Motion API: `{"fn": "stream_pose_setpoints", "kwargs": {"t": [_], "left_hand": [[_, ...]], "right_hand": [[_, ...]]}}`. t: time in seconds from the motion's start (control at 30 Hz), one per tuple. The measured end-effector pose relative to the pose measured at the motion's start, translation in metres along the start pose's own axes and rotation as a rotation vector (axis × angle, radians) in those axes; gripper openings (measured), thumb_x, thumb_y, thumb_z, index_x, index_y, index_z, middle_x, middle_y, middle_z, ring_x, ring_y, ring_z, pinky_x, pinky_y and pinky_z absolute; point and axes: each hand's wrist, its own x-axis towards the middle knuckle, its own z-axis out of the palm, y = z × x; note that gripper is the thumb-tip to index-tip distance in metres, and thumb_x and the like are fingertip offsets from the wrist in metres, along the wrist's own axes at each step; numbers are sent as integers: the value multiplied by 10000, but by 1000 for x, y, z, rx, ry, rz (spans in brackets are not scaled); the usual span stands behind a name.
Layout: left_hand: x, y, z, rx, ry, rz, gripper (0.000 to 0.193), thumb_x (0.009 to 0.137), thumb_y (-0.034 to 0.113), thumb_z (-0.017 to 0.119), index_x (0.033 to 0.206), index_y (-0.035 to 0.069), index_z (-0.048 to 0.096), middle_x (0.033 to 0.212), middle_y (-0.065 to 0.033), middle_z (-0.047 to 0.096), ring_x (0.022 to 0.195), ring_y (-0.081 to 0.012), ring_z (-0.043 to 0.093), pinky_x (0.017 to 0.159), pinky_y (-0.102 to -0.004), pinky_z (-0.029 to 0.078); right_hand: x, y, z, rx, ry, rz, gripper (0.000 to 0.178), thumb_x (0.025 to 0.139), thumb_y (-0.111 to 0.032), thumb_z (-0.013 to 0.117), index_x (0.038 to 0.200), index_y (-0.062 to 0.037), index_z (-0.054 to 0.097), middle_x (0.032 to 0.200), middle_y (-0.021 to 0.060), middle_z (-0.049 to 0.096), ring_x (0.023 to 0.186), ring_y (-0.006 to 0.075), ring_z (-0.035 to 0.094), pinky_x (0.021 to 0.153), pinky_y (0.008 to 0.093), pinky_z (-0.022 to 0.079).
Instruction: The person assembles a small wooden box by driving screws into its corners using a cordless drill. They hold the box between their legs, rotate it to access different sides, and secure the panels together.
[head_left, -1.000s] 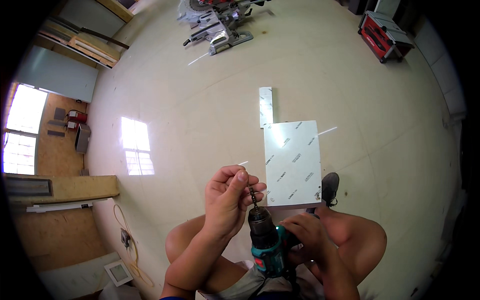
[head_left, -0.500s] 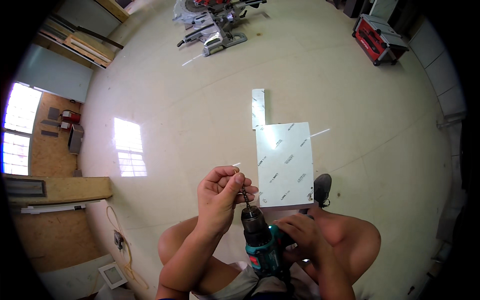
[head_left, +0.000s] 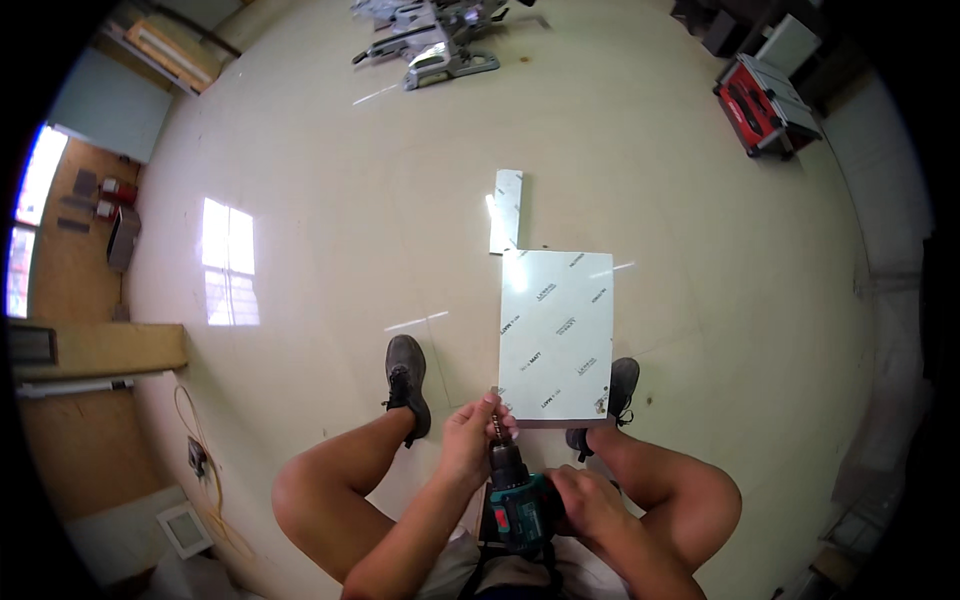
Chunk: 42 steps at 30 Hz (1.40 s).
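Observation:
A teal and black cordless drill [head_left: 522,512] points away from me between my knees. My right hand [head_left: 592,500] is wrapped round its handle. A dark twist drill bit [head_left: 497,428] stands out of the chuck, and my left hand [head_left: 468,438] pinches it near its tip. That tip is partly hidden by my fingers, close to the near left corner of a white film-covered panel [head_left: 555,335]. Small metal pieces [head_left: 601,406] lie at the panel's near right corner; their kind is too small to tell.
A narrow white strip [head_left: 507,210] lies against the panel's far left corner. My shoes [head_left: 406,375] flank the panel. A mitre saw [head_left: 440,55] stands far ahead, a red and grey toolbox [head_left: 765,108] at far right. Yellow cable [head_left: 212,490] lies at left.
Both hands and the drill have come lower and nearer to my body, the left hand still on the bit. The view has shifted, and my left shoe now shows.

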Motion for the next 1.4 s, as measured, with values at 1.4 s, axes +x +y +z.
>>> {"fn": "stream_pose_setpoints", "kwargs": {"t": [1.4], "left_hand": [[48, -50, -19, -224, 268, -332, 218, 989, 173, 547, 981, -37, 608, 779, -128, 650, 642, -211, 660, 618, -362, 568]], "right_hand": [[74, -29, -41, -125, -494, 422, 606, 660, -411, 829, 1056, -18, 592, 868, 116, 662, 704, 300, 694, 581, 405, 563]]}}
